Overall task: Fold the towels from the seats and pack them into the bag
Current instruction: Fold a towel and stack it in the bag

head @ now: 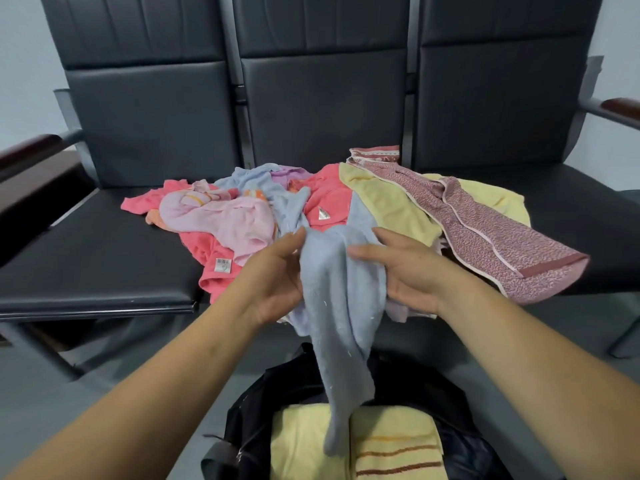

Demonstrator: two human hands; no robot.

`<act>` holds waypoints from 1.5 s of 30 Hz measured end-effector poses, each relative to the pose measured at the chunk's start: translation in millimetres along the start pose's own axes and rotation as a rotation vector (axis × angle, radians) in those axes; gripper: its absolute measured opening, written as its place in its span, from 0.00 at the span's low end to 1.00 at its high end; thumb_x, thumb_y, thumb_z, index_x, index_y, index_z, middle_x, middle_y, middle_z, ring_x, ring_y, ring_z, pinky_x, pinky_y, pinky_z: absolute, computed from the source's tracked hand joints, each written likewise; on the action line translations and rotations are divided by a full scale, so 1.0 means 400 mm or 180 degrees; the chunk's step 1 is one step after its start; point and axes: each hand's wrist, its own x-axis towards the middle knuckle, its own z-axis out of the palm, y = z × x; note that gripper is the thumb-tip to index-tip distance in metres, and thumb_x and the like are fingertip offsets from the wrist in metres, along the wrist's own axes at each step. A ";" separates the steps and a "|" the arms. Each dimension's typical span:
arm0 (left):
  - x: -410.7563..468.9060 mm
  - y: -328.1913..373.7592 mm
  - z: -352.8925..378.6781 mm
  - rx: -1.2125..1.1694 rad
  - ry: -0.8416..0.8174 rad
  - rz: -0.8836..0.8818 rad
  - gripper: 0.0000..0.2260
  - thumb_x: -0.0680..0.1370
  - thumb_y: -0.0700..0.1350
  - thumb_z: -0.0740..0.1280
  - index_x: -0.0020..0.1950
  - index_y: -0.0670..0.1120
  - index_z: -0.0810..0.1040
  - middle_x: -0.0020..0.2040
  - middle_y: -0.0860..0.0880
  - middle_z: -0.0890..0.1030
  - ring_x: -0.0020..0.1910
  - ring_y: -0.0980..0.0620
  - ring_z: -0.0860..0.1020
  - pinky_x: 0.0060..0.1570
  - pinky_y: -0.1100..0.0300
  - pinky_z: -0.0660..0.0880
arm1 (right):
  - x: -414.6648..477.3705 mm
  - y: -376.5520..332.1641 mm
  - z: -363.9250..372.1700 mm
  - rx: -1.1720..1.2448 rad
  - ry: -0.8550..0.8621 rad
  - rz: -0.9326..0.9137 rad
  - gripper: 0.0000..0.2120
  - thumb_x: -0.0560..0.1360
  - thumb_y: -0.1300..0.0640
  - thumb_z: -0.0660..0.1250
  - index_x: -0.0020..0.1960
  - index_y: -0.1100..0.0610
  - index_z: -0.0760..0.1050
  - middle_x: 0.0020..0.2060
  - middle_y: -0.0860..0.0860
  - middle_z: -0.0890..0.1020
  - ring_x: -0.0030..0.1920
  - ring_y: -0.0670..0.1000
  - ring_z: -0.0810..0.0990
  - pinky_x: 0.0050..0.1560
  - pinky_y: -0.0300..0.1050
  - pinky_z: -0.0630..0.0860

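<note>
A light blue towel [341, 306] hangs bunched between my two hands, its tail dangling over the open black bag [252, 420]. My left hand [277, 282] grips its left side, and my right hand [405, 275] holds its right side with thumb and fingers around the cloth. Inside the bag lie folded yellow towels [304, 441], one with brown stripes [394, 455]. On the middle seat lies a heap of loose towels: pink [239, 220], coral red [329, 199], yellow [384, 202] and a maroon patterned one [491, 237].
A row of three black padded seats [104, 251] with tall backs fills the view. Wooden-topped armrests stand at the far left [31, 147] and far right [620, 105]. The bag sits on the grey floor [52, 393] below the seat edge.
</note>
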 end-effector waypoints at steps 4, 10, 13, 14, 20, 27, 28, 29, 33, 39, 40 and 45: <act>-0.008 0.009 -0.002 0.0510 -0.0301 0.0140 0.19 0.78 0.41 0.67 0.68 0.36 0.76 0.63 0.38 0.81 0.61 0.42 0.82 0.60 0.50 0.80 | -0.005 0.003 0.001 -0.0632 0.0650 -0.0506 0.25 0.73 0.69 0.75 0.67 0.54 0.76 0.52 0.61 0.86 0.52 0.59 0.87 0.54 0.57 0.83; 0.014 0.019 -0.068 0.3289 0.0694 0.0985 0.08 0.80 0.42 0.70 0.55 0.38 0.83 0.51 0.36 0.85 0.53 0.45 0.85 0.60 0.47 0.80 | -0.008 0.005 -0.012 -0.1682 0.1028 -0.1081 0.10 0.78 0.62 0.71 0.56 0.50 0.81 0.35 0.61 0.81 0.33 0.56 0.75 0.36 0.45 0.71; 0.010 0.020 -0.066 0.3036 0.0787 0.0956 0.10 0.83 0.46 0.65 0.56 0.40 0.82 0.52 0.41 0.86 0.51 0.46 0.86 0.56 0.50 0.82 | -0.008 0.001 -0.014 -0.2279 0.1213 -0.1416 0.08 0.80 0.62 0.68 0.52 0.52 0.83 0.29 0.45 0.80 0.30 0.55 0.73 0.33 0.46 0.72; 0.008 0.021 -0.062 0.2788 0.0762 0.0871 0.11 0.84 0.46 0.64 0.57 0.41 0.81 0.53 0.41 0.86 0.50 0.46 0.86 0.54 0.51 0.82 | -0.009 -0.002 -0.013 -0.2385 0.1275 -0.1484 0.08 0.81 0.62 0.67 0.51 0.52 0.84 0.34 0.46 0.84 0.35 0.59 0.78 0.38 0.49 0.75; -0.006 0.050 -0.058 0.1446 0.0359 0.0287 0.13 0.82 0.42 0.65 0.60 0.34 0.80 0.52 0.42 0.84 0.52 0.45 0.83 0.57 0.52 0.80 | -0.008 -0.023 -0.031 -0.0703 0.1288 -0.0808 0.08 0.78 0.66 0.69 0.48 0.56 0.85 0.42 0.56 0.82 0.43 0.55 0.78 0.42 0.47 0.77; -0.019 0.059 -0.073 0.3256 0.0651 0.1061 0.06 0.80 0.37 0.69 0.55 0.43 0.83 0.51 0.43 0.86 0.54 0.46 0.84 0.55 0.52 0.81 | -0.020 -0.033 -0.053 -0.2390 0.1251 -0.0805 0.11 0.72 0.66 0.76 0.51 0.54 0.83 0.48 0.51 0.84 0.48 0.47 0.82 0.52 0.31 0.75; -0.019 0.055 -0.075 0.3593 0.0680 0.1143 0.04 0.80 0.40 0.69 0.53 0.46 0.83 0.49 0.44 0.86 0.53 0.44 0.84 0.56 0.48 0.80 | -0.020 -0.030 -0.046 -0.2857 0.1335 -0.0898 0.06 0.74 0.63 0.75 0.48 0.54 0.82 0.44 0.47 0.83 0.44 0.42 0.79 0.44 0.24 0.71; -0.018 0.051 -0.078 0.3784 0.0684 0.1133 0.03 0.81 0.43 0.69 0.53 0.49 0.82 0.48 0.45 0.86 0.52 0.42 0.84 0.57 0.45 0.79 | -0.020 -0.028 -0.038 -0.2958 0.1347 -0.0948 0.03 0.76 0.62 0.73 0.48 0.55 0.82 0.42 0.47 0.82 0.41 0.41 0.77 0.39 0.24 0.69; -0.021 0.048 -0.067 0.3331 0.0695 0.0853 0.07 0.81 0.45 0.69 0.56 0.45 0.82 0.50 0.44 0.87 0.51 0.43 0.85 0.55 0.45 0.82 | -0.007 -0.004 -0.041 -0.1849 0.0862 -0.0579 0.01 0.82 0.60 0.67 0.51 0.57 0.77 0.38 0.55 0.79 0.40 0.53 0.76 0.45 0.47 0.75; -0.028 0.055 -0.043 0.0685 0.0697 -0.0029 0.08 0.80 0.42 0.69 0.55 0.39 0.83 0.48 0.45 0.87 0.44 0.51 0.86 0.44 0.57 0.81 | -0.009 -0.031 -0.031 0.0668 0.1069 0.0158 0.03 0.80 0.64 0.68 0.53 0.62 0.78 0.39 0.57 0.83 0.37 0.52 0.83 0.36 0.45 0.81; -0.029 0.057 -0.044 0.0388 0.0621 -0.0103 0.08 0.80 0.41 0.69 0.56 0.39 0.83 0.49 0.45 0.86 0.45 0.50 0.85 0.46 0.56 0.83 | -0.015 -0.037 -0.032 0.0898 0.0897 0.0324 0.06 0.80 0.63 0.68 0.55 0.63 0.78 0.41 0.58 0.84 0.40 0.53 0.84 0.40 0.47 0.82; -0.030 0.054 -0.049 0.0636 0.0271 0.0054 0.11 0.76 0.34 0.68 0.58 0.34 0.80 0.53 0.41 0.85 0.49 0.48 0.85 0.52 0.57 0.83 | -0.034 -0.033 -0.022 -0.0595 0.0567 0.0067 0.15 0.74 0.71 0.72 0.59 0.61 0.80 0.51 0.59 0.83 0.44 0.52 0.86 0.43 0.46 0.84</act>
